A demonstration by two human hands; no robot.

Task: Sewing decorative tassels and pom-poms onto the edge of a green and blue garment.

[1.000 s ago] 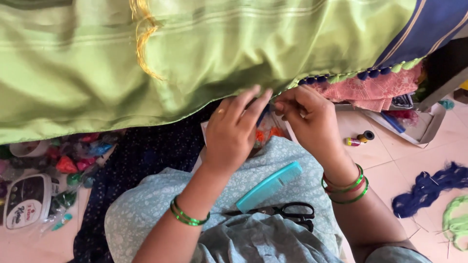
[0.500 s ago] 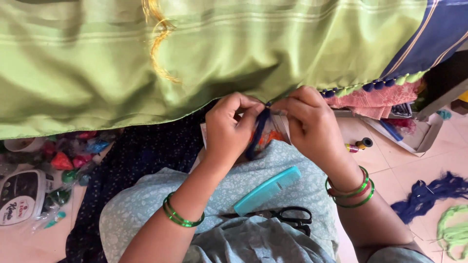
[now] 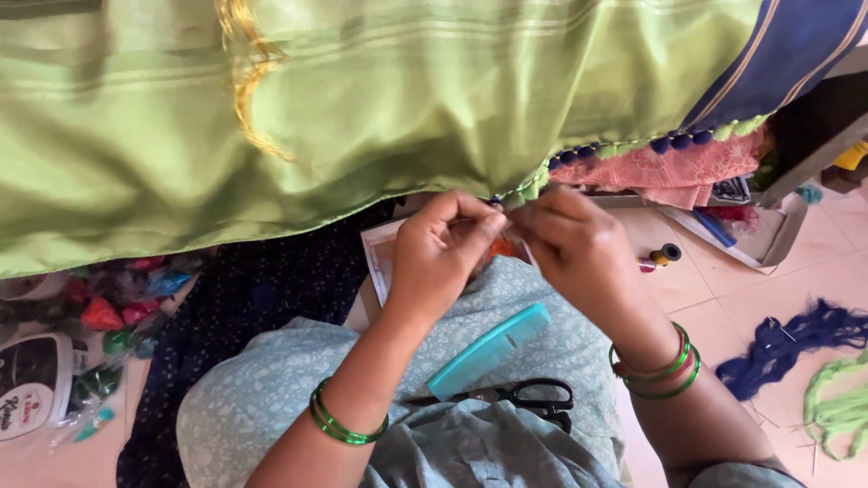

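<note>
Beaded hem (image 3: pixel 633 149) of green cloth (image 3: pixel 362 117), pinched where both hands meet, just under the cloth's lower edge. Left hand (image 3: pixel 443 253) clenched on the hem, fingertips pressed together at the edge; right hand (image 3: pixel 579 248) closed on the same spot from the other side, knuckles touching the left. Blue and green bobbles strung along the hem, running up and away from the right hand. Dark blue strand seen between the hands half a second ago, now hidden; both hands raised closer to the cloth than before. Below the hands, on the lap: teal comb (image 3: pixel 488 351), slanted, with black scissors (image 3: pixel 533 398) just beside its lower end. Beyond the right hand, on the floor: small thread spools (image 3: pixel 665 255), then blue yarn (image 3: pixel 796 339) and green yarn (image 3: pixel 841 407), well apart from the hem.
</note>
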